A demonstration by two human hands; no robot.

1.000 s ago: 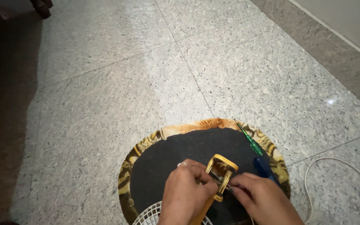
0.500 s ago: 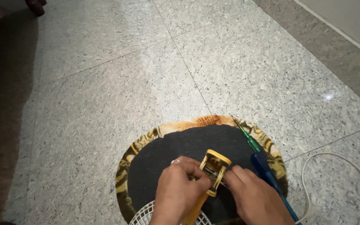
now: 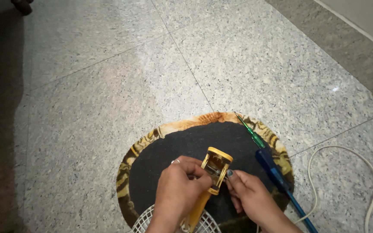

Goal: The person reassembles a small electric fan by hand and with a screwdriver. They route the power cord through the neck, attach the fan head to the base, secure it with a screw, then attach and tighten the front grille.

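Left hand (image 3: 178,190): wrapped round the yellow handle (image 3: 203,192), clenched on it, ring on one finger; steadies the piece above the mat (image 3: 169,149).
Right hand (image 3: 249,196): fingertips pinched at the open end of the handle, just right of the left thumb; seems to nip a small metal part inside, too small to tell which.
Handle: yellow plastic, open frame at the far end, metal bits showing within; slants up and away from the grip, lower end running down toward the grille (image 3: 152,220).
Mat: round, black middle, tiger-striped rim; lies under both hands on the floor (image 3: 109,86).
Screwdriver (image 3: 252,134): green, thin shaft, lying on the mat's rim, up and right of the right hand, apart from it.
Blue tool (image 3: 277,174): long, just right of the right hand, touching the screwdriver's near end or nearly so; cannot tell.
Cord (image 3: 346,172): white loop on the floor, well right of the grip.
Grille: white, ribbed, at the bottom edge under the left wrist, mostly cut off.
Doing it well, as judged: keep the left grip firm and still, work only with the right fingertips, hold the open end toward the light, stay over the mat to catch any dropped part.
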